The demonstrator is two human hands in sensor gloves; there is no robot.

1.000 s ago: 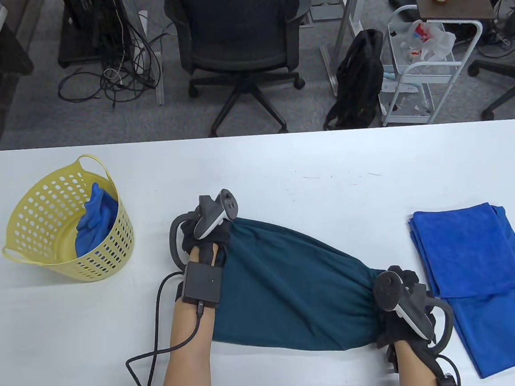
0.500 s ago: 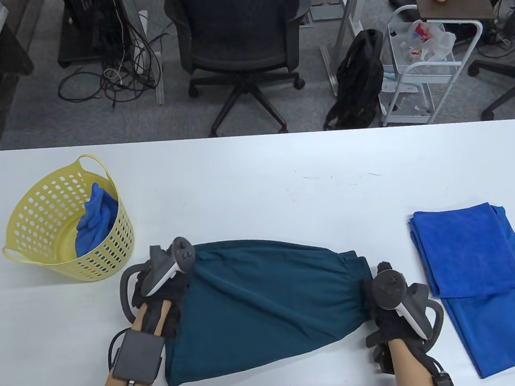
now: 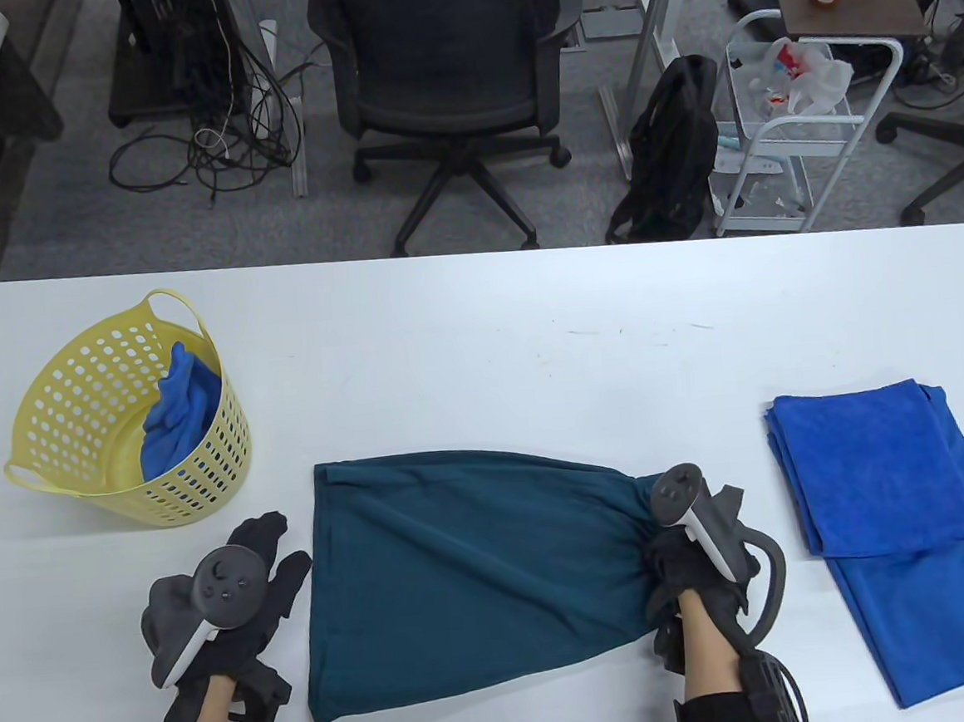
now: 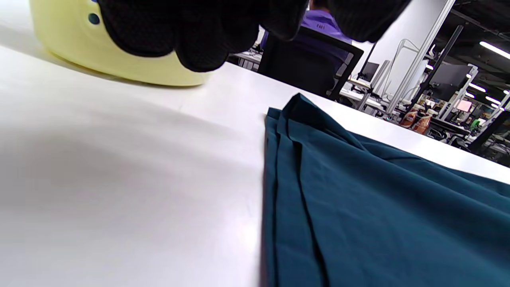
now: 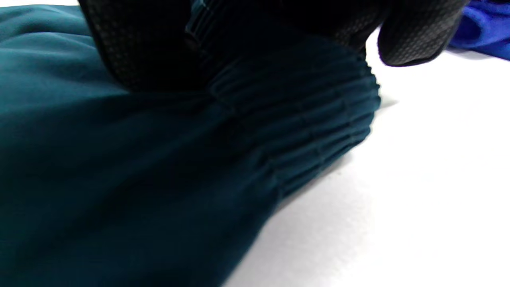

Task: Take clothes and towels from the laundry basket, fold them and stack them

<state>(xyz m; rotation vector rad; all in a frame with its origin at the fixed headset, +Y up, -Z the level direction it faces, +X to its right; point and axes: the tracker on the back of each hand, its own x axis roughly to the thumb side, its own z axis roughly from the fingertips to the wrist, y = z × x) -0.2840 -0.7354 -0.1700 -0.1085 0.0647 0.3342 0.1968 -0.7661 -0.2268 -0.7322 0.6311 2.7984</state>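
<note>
Two gloved hands are working at the white table point(image 3: 480, 336), and only one of them is holding cloth. Your right hand point(image 3: 694, 565) is gripping the gathered, ribbed end of the teal garment point(image 3: 465, 571); in the right wrist view the fingers point(image 5: 159, 52) are curling over the bunched fabric. Your left hand point(image 3: 226, 602) is hovering just beside the garment's left edge, fingers spread and relaxed, holding nothing. The garment itself is lying flat on the near part of the table between your hands, its left end squared off, its right end pinched narrow. The yellow laundry basket point(image 3: 76, 393) is standing at the far left with a blue cloth point(image 3: 177, 410) sitting inside it. Folded blue towels point(image 3: 884, 496) are lying stacked near the right edge, well apart from the basket.
</note>
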